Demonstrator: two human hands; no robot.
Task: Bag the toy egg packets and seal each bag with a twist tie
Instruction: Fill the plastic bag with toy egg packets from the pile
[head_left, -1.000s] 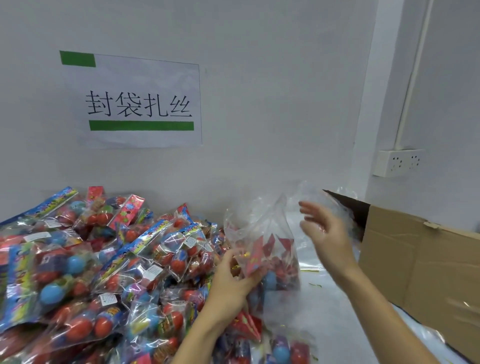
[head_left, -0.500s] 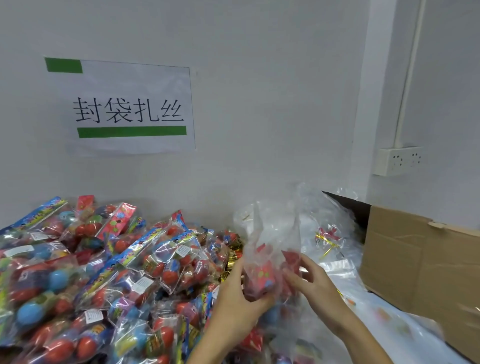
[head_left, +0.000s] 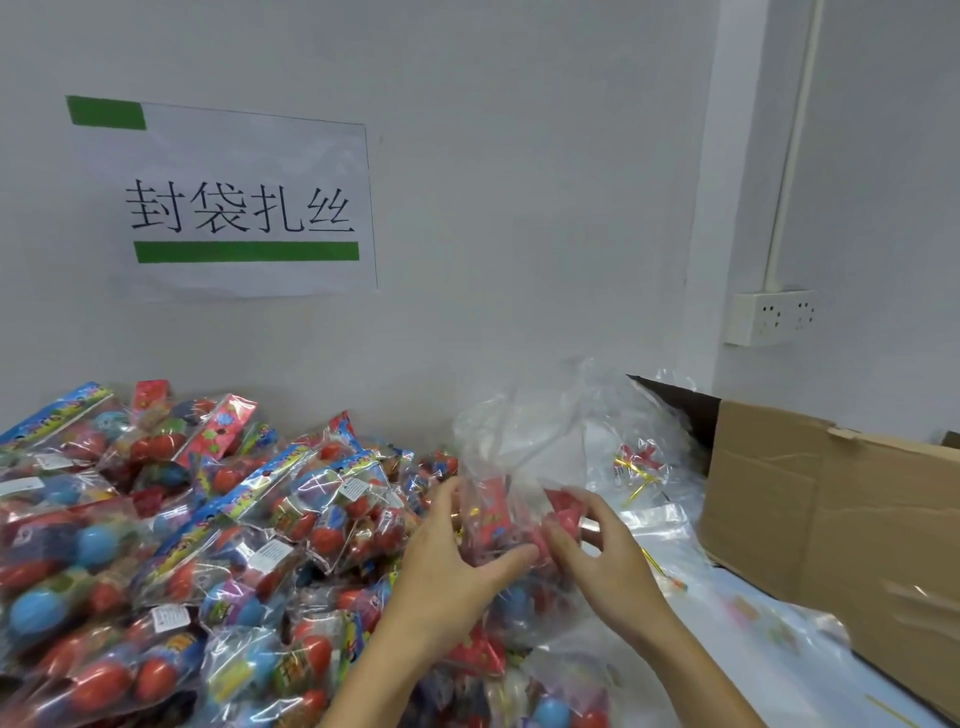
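Since a second ago the right hand (head_left: 597, 551), then raised and spread apart from the bag, has come down onto it, so both hands now meet on the same clear bag (head_left: 519, 467). Its fingers curl round the bag's right side, pinching the plastic over a red packet (head_left: 563, 512) inside. On the other side the left hand (head_left: 452, 566) grips the bag, thumb stretched across the front just below the red packets and fingers wrapped behind. Between the two hands the bag stands roughly upright, its loose open top rising crumpled above the fingertips; the contents look like red toy egg packets with a blue egg lower down, though the plastic blurs them.

Left of the left hand, and running under the forearm, a heap of toy egg packets (head_left: 182, 545) with red and blue eggs covers the bench (head_left: 769, 639). Beyond the right hand lie more clear bags (head_left: 639, 431), with gold twist ties (head_left: 636, 470) among them. Another gold tie (head_left: 662, 569) lies just right of the right wrist. Farther right stands a cardboard box (head_left: 831, 519). On the wall above the left hand hangs a paper sign (head_left: 234, 208) with green bars, and a white socket strip (head_left: 771, 317) sits high to the right.
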